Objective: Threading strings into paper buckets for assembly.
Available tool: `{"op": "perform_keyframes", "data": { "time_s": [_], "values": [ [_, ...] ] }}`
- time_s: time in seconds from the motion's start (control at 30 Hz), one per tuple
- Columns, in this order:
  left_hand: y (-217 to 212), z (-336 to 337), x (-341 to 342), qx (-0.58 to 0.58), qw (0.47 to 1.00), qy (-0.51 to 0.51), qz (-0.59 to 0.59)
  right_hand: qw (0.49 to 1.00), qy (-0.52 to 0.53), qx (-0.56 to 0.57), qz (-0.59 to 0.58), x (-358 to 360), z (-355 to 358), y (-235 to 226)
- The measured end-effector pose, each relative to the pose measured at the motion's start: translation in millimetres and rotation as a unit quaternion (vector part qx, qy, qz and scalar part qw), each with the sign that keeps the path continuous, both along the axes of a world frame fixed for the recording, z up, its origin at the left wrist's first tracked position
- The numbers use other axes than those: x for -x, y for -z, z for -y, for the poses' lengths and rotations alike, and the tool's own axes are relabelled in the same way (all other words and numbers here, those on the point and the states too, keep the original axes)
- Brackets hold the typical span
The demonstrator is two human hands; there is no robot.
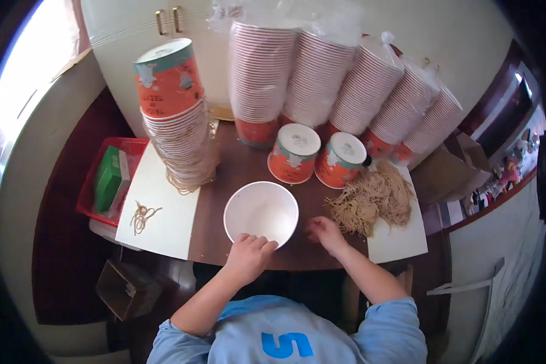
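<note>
At the table's near edge, I am gripping the white bowl's (261, 212) rim, left hand (248, 255) fingers curled over it. Right hand (325, 231), fingers loosely bent, is touching the rubber-band heap (371, 199); pinching few at once looks wisest.

Looks like room in home used for small packing work. Brown wooden tabletop (236, 176), white cupboard with gold handles (167, 20) behind, many bagged stacks of paper cups (321, 73), big noodle pile (373, 197), red bin (91, 182), cardboard box (127, 288) on floor.
</note>
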State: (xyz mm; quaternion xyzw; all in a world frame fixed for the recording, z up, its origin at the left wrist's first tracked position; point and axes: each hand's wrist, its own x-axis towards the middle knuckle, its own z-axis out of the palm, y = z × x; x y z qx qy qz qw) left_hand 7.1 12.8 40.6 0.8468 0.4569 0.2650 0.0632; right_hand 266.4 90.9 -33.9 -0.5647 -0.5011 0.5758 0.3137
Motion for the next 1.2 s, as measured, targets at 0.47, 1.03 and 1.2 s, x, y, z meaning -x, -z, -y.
{"op": "perform_keyframes", "data": {
  "time_s": [0.47, 1.03, 1.2],
  "values": [
    [-36, 9, -20, -0.058, 0.996, -0.013, 0.070, 0.812, -0.062, -0.343, 0.468, -57, -76, -18],
    [-56, 18, -22, 0.170, 0.924, 0.065, 0.336, 0.919, 0.012, -0.335, 0.209, -46, -68, -54],
    [-61, -1, -21, 0.149, 0.929, 0.074, 0.330, 0.909, 0.038, -0.415, 0.020, -41, -46, -140]
  ]
}}
